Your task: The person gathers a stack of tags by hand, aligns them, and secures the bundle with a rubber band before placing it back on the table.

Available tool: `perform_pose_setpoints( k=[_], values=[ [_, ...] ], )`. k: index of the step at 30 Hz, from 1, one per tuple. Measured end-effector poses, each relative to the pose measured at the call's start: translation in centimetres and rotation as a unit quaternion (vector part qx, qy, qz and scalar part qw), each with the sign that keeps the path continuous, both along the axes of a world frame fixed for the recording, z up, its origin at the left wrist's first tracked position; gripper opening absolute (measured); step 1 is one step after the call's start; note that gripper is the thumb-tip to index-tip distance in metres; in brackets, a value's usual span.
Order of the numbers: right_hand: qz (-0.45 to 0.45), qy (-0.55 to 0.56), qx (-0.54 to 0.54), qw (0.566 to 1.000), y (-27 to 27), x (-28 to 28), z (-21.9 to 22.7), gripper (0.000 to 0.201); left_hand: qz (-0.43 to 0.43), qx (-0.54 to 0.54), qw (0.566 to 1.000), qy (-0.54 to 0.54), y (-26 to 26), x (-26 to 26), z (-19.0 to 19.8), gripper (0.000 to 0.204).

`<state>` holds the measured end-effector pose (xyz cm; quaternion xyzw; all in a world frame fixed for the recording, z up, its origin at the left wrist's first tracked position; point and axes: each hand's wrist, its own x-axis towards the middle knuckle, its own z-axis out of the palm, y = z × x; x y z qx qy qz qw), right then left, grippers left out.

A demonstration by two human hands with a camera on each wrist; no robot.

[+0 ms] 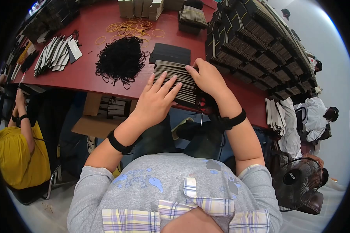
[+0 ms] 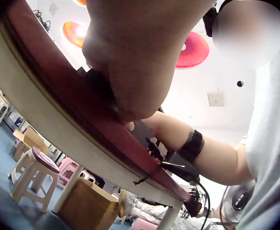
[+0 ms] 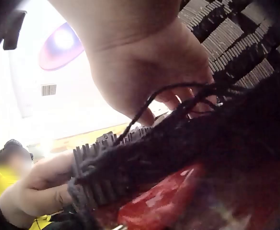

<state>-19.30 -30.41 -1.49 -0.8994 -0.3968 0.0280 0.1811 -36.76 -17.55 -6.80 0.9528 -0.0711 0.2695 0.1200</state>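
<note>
In the head view a stack of thin dark boards with pale edges [image 1: 171, 75] lies along the table's front edge. Across its top rests my left hand [image 1: 153, 99], its fingers straight and spread. At the stack's far right end my right hand [image 1: 210, 77] touches the boards with its thumb, and its other fingertips are hidden. The right wrist view shows this right hand [image 3: 145, 72] reaching down behind a black cord [image 3: 145, 108], close to the boards [image 3: 101, 148]. Beyond the stack lies a flat black board [image 1: 170, 52].
A pile of black elastic loops [image 1: 120, 60] and scattered yellow rubber bands [image 1: 122, 29] lie left of the stack. Tall rows of stacked dark boards [image 1: 256, 42] stand on the right. Pale strips [image 1: 58, 54] lie at the left; a red object [image 1: 201, 103] sits near the front edge.
</note>
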Motion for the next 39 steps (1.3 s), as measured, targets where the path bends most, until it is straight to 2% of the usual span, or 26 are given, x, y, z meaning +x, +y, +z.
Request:
perform_pose_setpoints(
  k=[4,7,10,13,14,17,18,20,23,24,27,30,33,36,39],
  values=[
    [0.027,0.072,0.015,0.997,0.1,2.0,-1.2,0.030,0.004,0.006,1.000,0.002,-0.2,-0.1,0.0,0.061],
    [0.036,0.087,-0.024,0.995,0.7,3.0,-1.9,0.030,0.016,0.024,1.000,0.007,-0.1,-0.4,0.5,0.063],
    [0.086,-0.021,-0.003,0.996,0.6,2.3,-1.5,0.034,0.013,0.057,0.998,0.013,0.0,-0.2,1.6,0.064],
    [0.154,0.019,0.016,0.988,-0.2,0.1,-0.1,0.050,-0.005,0.031,0.999,0.033,0.8,0.4,1.1,0.065],
    [0.152,0.051,-0.011,0.987,-0.7,-0.2,-0.1,0.079,-0.012,0.013,0.999,0.047,0.9,0.7,0.8,0.066],
    [0.220,-0.091,-0.049,0.970,-2.4,-1.8,-1.1,0.107,-0.009,0.041,0.997,0.068,0.6,0.8,0.8,0.069],
    [0.198,-0.061,-0.056,0.977,-2.3,-2.0,-1.3,0.121,-0.008,0.049,0.996,0.073,0.6,0.8,0.8,0.072],
    [0.205,-0.051,-0.053,0.976,-1.8,-1.9,-1.1,0.117,-0.009,0.066,0.995,0.077,1.1,0.8,1.1,0.077],
    [0.213,-0.026,-0.055,0.975,-1.8,-1.4,-0.5,0.111,0.002,0.107,0.992,0.069,1.3,2.3,3.4,0.084],
    [0.216,-0.018,-0.057,0.975,-1.7,-1.4,-0.3,0.110,-0.026,0.098,0.992,0.069,1.8,3.1,3.4,0.091],
    [0.223,-0.044,-0.054,0.972,-1.9,-1.6,-0.3,0.108,-0.091,0.037,0.986,0.134,3.4,4.2,3.2,0.093],
    [0.243,-0.101,-0.008,0.965,-3.4,-0.9,-1.3,0.108,-0.103,0.050,0.985,0.128,3.1,4.4,3.7,0.096],
    [0.221,-0.046,-0.007,0.974,-3.7,-1.3,-1.6,0.109,-0.086,0.116,0.981,0.128,2.6,4.7,4.1,0.108],
    [0.208,-0.056,-0.029,0.976,-3.5,-1.8,-0.7,0.109,-0.110,0.077,0.990,0.053,1.3,6.4,2.4,0.125],
    [0.225,-0.027,0.001,0.974,-4.1,-0.7,-1.2,0.111,-0.100,0.073,0.987,0.102,0.5,7.6,2.5,0.136]
  ],
)
